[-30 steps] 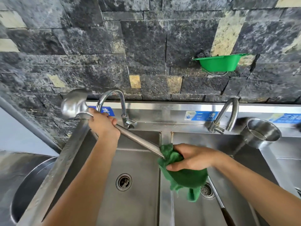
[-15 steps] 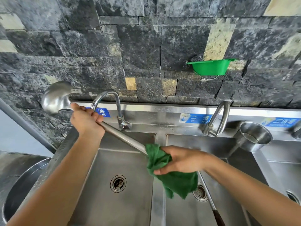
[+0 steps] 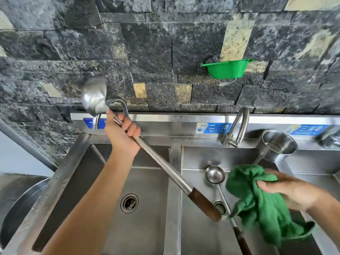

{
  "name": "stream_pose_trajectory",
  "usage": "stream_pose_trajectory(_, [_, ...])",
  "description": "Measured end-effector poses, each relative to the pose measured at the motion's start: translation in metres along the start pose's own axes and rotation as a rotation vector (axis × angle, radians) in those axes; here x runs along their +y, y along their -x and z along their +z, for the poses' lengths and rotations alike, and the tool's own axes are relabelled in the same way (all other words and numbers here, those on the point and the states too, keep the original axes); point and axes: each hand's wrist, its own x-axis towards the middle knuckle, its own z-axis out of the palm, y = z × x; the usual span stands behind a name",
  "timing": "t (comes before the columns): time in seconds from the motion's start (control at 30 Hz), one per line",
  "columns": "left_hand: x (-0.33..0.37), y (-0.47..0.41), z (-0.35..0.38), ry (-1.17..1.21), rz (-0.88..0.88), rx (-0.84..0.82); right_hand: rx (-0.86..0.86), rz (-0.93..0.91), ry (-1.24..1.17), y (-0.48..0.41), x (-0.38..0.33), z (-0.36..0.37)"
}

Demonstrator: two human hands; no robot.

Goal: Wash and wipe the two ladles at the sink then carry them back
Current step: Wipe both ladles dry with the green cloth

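Large ladle: long steel shaft with a dark brown wooden handle end; bowl dull grey, raised in front of the stone wall above the left tap, slightly blurred; shaft slants down from the bowl across the divider between the basins; wooden end hangs over the drain of the middle basin.

Left hand: grip wrapped tight around the steel shaft just below the bowl; forearm reaches up over the left basin.

Small ladle: lying in the middle basin, right of the divider; round shiny bowl facing up near the basin's back wall; thin shaft runs toward the viewer past the drain to a dark wooden handle; nothing holds it.

Green cloth: bunched and hanging, right of the small ladle's bowl, over the middle basin; its lower left corner sits just beside the large ladle's wooden end; touching or apart, I cannot tell.

Right hand: blurred; fingers closed over the upper part of the green cloth, pinching it in a loose bunch.

Steel cup: stands tilted on the sink ledge, behind and right of the cloth.

Middle tap: curved spout behind the middle basin.

Green tub: fixed on the stone wall above the middle tap.

Steel bowl: big rim showing at the left of the sink.
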Motion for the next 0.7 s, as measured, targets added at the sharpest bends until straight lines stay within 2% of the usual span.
stream_pose_trajectory(0.07, [-0.04, 0.009, 0.015, 0.022, -0.161, -0.105, -0.115, -0.062, -0.252, -0.017, -0.011, 0.036])
stream_pose_trajectory(0.1, [-0.058, 0.013, 0.021, 0.044, -0.238, -0.145, -0.159, -0.081, -0.291, -0.026, -0.016, 0.053])
stream_pose_trajectory(0.17, [-0.091, 0.021, 0.025, 0.124, -0.386, -0.234, -0.176, -0.075, -0.251, -0.046, -0.018, 0.083])
stream_pose_trajectory(0.23, [-0.118, 0.025, 0.023, 0.23, -0.524, -0.355, -0.132, -0.084, -0.149, -0.061, -0.01, 0.097])
stream_pose_trajectory(0.3, [-0.139, 0.023, 0.016, 0.249, -0.606, -0.4, -0.072, -0.109, -0.1, -0.068, 0.005, 0.102])
stream_pose_trajectory(0.37, [-0.16, 0.015, 0.008, 0.079, -0.651, -0.315, -0.015, -0.138, -0.056, -0.069, 0.019, 0.102])
stream_pose_trajectory(0.43, [-0.186, 0.01, -0.005, -0.231, -0.673, -0.196, 0.038, -0.166, 0.003, -0.07, 0.033, 0.101])
stream_pose_trajectory(0.5, [-0.213, 0.013, -0.028, -0.559, -0.718, -0.146, 0.117, -0.127, 0.028, -0.074, 0.052, 0.101])
stream_pose_trajectory(0.57, [-0.228, 0.021, -0.052, -0.817, -0.798, -0.173, 0.168, -0.066, 0.039, -0.082, 0.073, 0.1])
stream_pose_trajectory(0.7, [-0.242, 0.037, -0.088, -1.016, -0.918, -0.278, 0.274, 0.085, 0.096, -0.11, 0.119, 0.098])
